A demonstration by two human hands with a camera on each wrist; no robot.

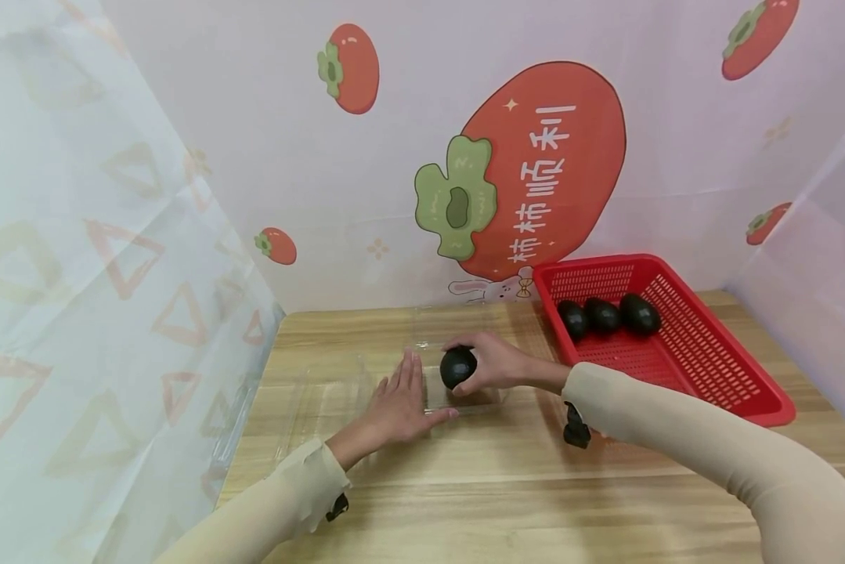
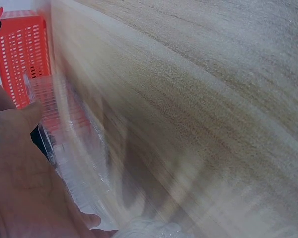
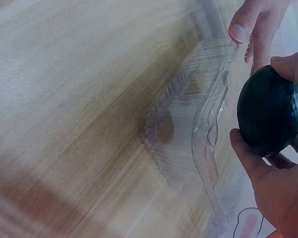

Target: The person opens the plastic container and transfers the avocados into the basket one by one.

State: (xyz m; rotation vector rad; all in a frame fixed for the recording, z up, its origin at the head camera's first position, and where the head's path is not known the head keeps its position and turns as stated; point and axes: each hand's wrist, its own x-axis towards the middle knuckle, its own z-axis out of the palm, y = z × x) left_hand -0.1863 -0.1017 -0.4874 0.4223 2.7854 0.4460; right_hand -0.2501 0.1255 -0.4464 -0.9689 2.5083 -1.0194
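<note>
My right hand [image 1: 491,365] grips a dark avocado [image 1: 458,367] between thumb and fingers. In the right wrist view, that avocado [image 3: 270,111] is upright just beyond the rim of a clear plastic clamshell box [image 3: 176,129]. On the wooden table, the box [image 1: 482,398] stands below the held fruit, its clear lid [image 1: 450,321] raised toward the back wall. My left hand [image 1: 401,403] lies along the box's left side with straight fingers, its thumb at the front rim. The left wrist view shows the left hand [image 2: 30,173] beside the clear plastic wall.
A red slotted basket [image 1: 718,356] at the right holds three dark avocados [image 1: 603,315]. More clear plastic boxes [image 1: 323,403] rest on the table left of my left hand. A printed sheet [image 1: 366,172] hangs at the table's back edge, and a pale covering lines the left side.
</note>
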